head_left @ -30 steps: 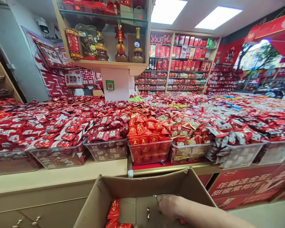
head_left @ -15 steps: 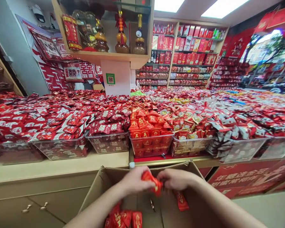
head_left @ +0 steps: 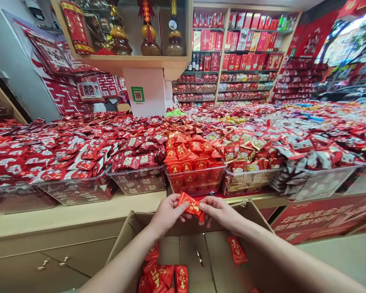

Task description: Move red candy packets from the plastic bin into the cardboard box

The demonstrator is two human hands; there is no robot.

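Observation:
Between my two hands is a red candy packet (head_left: pixel 189 204) with gold lettering, raised above the far part of an open cardboard box (head_left: pixel 228 280). My left hand (head_left: pixel 168 212) pinches its left end between thumb and fingers. At the packet's right end, the thumb and fingers of my right hand (head_left: pixel 218 211) close on it. Inside the box, several red packets (head_left: pixel 158 276) lie heaped at the left. One more red packet (head_left: pixel 237 249) rests alone on the right side, and a small shiny piece (head_left: pixel 199 257) lies near the middle of the bottom.
Just beyond the box, a clear bin (head_left: pixel 195 183) holds the same kind of red packets. More clear bins (head_left: pixel 137 181) of wrapped sweets line the counter (head_left: pixel 110 211) on both sides. A cabinet (head_left: pixel 128 63) with bottles overhangs the counter.
Both hands have risen out of the box toward the bins with the candy packet, which now lies flatter with its lettering showing. The right hand has closed on its right end. The view has shifted slightly.

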